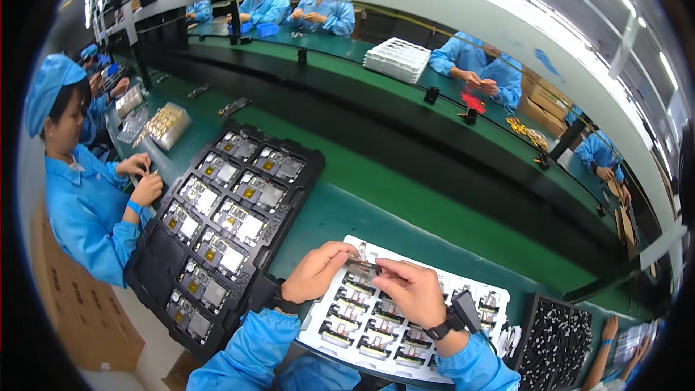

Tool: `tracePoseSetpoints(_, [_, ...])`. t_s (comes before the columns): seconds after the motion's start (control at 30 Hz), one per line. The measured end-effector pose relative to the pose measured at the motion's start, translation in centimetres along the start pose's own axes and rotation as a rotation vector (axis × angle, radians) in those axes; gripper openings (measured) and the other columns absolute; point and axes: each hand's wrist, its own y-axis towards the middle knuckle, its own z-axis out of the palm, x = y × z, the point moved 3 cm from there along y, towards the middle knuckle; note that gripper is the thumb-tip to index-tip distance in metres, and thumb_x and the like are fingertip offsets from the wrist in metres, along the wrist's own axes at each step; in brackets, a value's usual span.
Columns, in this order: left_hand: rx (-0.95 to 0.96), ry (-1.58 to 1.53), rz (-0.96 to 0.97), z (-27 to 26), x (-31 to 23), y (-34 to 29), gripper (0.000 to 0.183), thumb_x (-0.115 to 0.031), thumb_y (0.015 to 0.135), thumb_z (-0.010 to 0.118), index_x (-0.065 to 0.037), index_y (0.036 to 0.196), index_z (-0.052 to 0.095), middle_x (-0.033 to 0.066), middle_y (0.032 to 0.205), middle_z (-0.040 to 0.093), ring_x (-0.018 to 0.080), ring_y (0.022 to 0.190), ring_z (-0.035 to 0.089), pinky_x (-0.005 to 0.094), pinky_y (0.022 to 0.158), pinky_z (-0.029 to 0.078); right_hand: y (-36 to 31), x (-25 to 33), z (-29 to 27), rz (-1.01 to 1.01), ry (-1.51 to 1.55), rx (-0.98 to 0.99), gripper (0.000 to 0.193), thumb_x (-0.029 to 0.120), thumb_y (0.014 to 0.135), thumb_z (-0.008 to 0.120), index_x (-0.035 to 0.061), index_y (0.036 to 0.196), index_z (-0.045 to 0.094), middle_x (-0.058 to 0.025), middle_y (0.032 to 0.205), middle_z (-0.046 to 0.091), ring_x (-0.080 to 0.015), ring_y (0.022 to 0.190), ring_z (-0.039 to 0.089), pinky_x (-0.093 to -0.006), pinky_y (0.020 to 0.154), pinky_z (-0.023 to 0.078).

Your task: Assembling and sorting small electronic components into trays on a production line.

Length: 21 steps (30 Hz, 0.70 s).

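My left hand (318, 272) and my right hand (414, 291) meet over the far left part of a white tray (310, 327). Both are closed, with fingertips pinched on a small electronic part (361, 263) that has a pale strip sticking up. Its exact kind is too small to make out. Under my hands, the tray's pockets hold rows of similar small dark and metallic parts (376, 334). A black strap circles each wrist, and the right one (438, 330) carries a black clip with a cord.
Left of the white tray lies a black tray (269, 235) of circuit boards, one pocket vacant. A black box (554, 340) of small dark parts stands at right. A co-worker (87, 174) sits at left; a co-worker's hands (610, 328) show at lower right. Beyond runs a green conveyor (405, 195).
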Motion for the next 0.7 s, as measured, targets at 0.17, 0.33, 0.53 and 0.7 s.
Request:
tracePoseSetpoints(0.17, [0.015,-0.057,0.054,1.0,0.7,0.1,0.028,-0.017,0.112,0.048,0.003,0.119,0.066,0.016,0.111,0.069,0.0281,0.102,0.068,0.0377,0.091,0.053,0.8,1.5,1.4,-0.174,-0.044,0.017,0.032,0.002,0.086,0.081,0.0024,0.118,0.077,-0.0106,0.108,0.076,-0.0178,0.089,0.075,-0.0284,0.08,0.06])
tracePoseSetpoints(0.33, [0.023,-0.113,0.053,1.8,0.7,0.2,0.026,-0.013,0.111,0.047,0.003,0.116,0.067,0.0183,0.109,0.07,0.0336,0.106,0.066,0.0397,0.093,0.052,1.7,1.3,3.1,-0.403,-0.157,-0.035,0.036,0.004,0.08,0.085,0.0062,0.116,0.079,-0.0085,0.116,0.073,-0.0215,0.095,0.073,-0.0318,0.079,0.059])
tracePoseSetpoints(0.53, [-0.135,-0.34,-0.039,1.3,0.4,0.1,0.027,-0.017,0.111,0.056,0.004,0.124,0.067,0.0108,0.116,0.073,0.0142,0.108,0.066,0.0295,0.093,0.052,0.9,2.4,3.2,-0.518,-0.35,-0.217,0.029,0.006,0.084,0.084,-0.0002,0.112,0.077,-0.0162,0.105,0.077,-0.0248,0.088,0.076,-0.0319,0.074,0.06])
tracePoseSetpoints(0.7, [-0.166,-0.383,-0.123,1.0,0.2,-0.3,0.025,-0.011,0.103,0.067,0.004,0.123,0.07,0.0122,0.113,0.076,0.0163,0.103,0.07,0.0303,0.091,0.054,0.8,2.1,2.1,-0.215,-0.31,-0.158,0.023,0.012,0.09,0.08,-0.0002,0.11,0.077,-0.0158,0.1,0.077,-0.0236,0.082,0.076,-0.0322,0.073,0.061])
